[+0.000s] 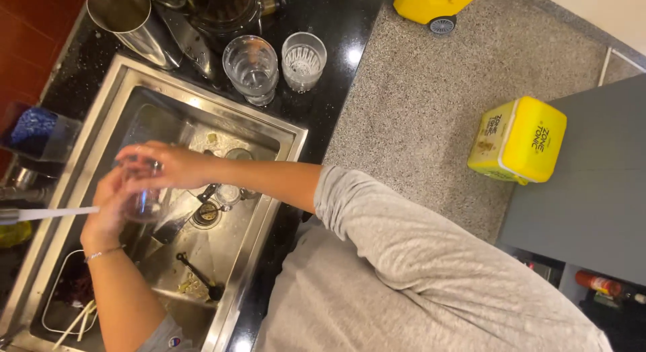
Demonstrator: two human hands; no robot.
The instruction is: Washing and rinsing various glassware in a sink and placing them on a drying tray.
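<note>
Steel sink walls frame both your hands, which meet over the basin around one clear drinking glass. Your left hand, a thin bracelet on its wrist, is cupped against the glass from the near side, its fingers closed on it. Left of that hand, a thin white stream of water runs in sideways toward the glass. Further left, beyond the sink edge, a blue scrubber sits in a small holder. Below your left forearm, a white tray in the basin holds dark scraps and a few pale sticks.

Your right hand comes in from the other side, fingers spread and wrapped over the top of the same glass, so the glass is gripped between both hands above the sink floor. Just right of the glass, the round drain lies in the basin with a small glass beside it; nearer to you, a dark spoon-like utensil rests on the sink floor.

Beyond your right hand, on the black counter, two empty clear glasses stand side by side, with steel vessels to their left. Well to the right of your grey sleeve, a yellow box lies on the speckled floor.
</note>
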